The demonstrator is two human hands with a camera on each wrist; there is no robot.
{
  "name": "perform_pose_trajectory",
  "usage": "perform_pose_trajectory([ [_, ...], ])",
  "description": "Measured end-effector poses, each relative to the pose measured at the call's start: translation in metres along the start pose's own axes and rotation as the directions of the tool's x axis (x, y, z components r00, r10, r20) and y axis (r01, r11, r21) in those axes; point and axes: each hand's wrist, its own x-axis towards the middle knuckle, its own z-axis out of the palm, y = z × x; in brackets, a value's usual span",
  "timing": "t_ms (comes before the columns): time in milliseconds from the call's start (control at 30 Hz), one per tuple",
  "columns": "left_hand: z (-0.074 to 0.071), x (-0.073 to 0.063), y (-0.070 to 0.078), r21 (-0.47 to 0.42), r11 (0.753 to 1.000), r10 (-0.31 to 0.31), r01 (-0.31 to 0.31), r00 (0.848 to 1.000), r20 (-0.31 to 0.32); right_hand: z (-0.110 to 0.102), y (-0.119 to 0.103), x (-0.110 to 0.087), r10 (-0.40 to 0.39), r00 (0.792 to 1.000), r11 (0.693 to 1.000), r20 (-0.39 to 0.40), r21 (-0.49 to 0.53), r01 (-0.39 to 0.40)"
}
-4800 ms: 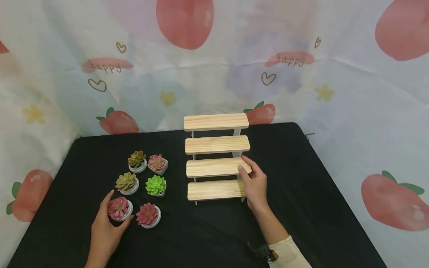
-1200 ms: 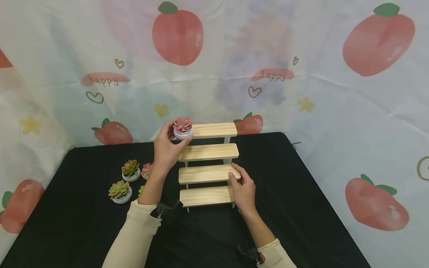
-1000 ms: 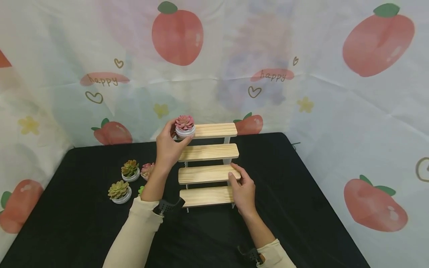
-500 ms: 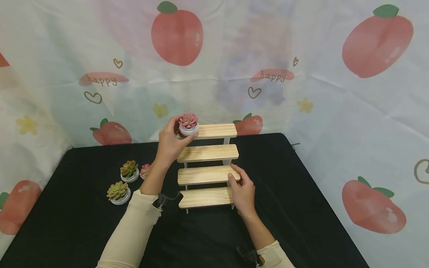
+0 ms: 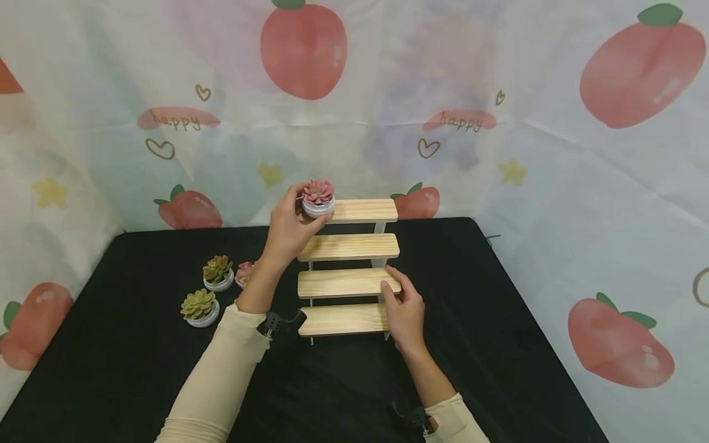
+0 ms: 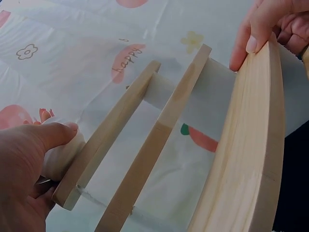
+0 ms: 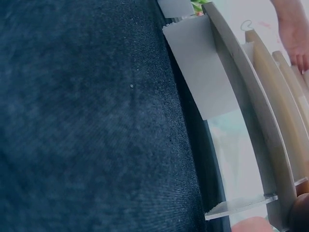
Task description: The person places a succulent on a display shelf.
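Note:
My left hand [image 5: 290, 225] holds a pink succulent [image 5: 318, 198] in a white round pot, thumb in front and fingers behind. The pot is at the left end of the top shelf [image 5: 362, 211] of a four-tier wooden stand [image 5: 349, 283]. Whether its base touches the board cannot be told. In the left wrist view the white pot [image 6: 65, 154] is beside a board's end, under my thumb. My right hand [image 5: 405, 311] grips the right end of the third shelf, thumb on top. In the right wrist view, only part of that hand [image 7: 299, 212] shows.
Left on the black table [image 5: 111, 357] stand an orange-green succulent [image 5: 218, 271], a yellow-green succulent [image 5: 198, 305] and a pink one [image 5: 244, 272], partly covered by my left arm [image 5: 221, 369]. A patterned cloth [image 5: 354, 147] hangs close behind the stand.
My left hand has lifted the pink succulent off the table's left side to the top shelf, and lately shifted slightly right. My right hand keeps its grip. The head view has shifted slightly.

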Motion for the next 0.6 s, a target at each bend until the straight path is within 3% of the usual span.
perform_pose_trajectory([
  [333,-0.001,0.001,0.002,0.041,0.999,0.016,-0.016,1.0,-0.011,0.0,0.0,0.002,-0.006,1.0,1.0,0.006,0.003,0.006],
  [600,-0.016,-0.01,-0.002,0.098,0.995,0.038,-0.031,0.997,-0.069,-0.002,-0.001,-0.001,-0.009,1.0,1.0,0.008,-0.005,0.009],
])
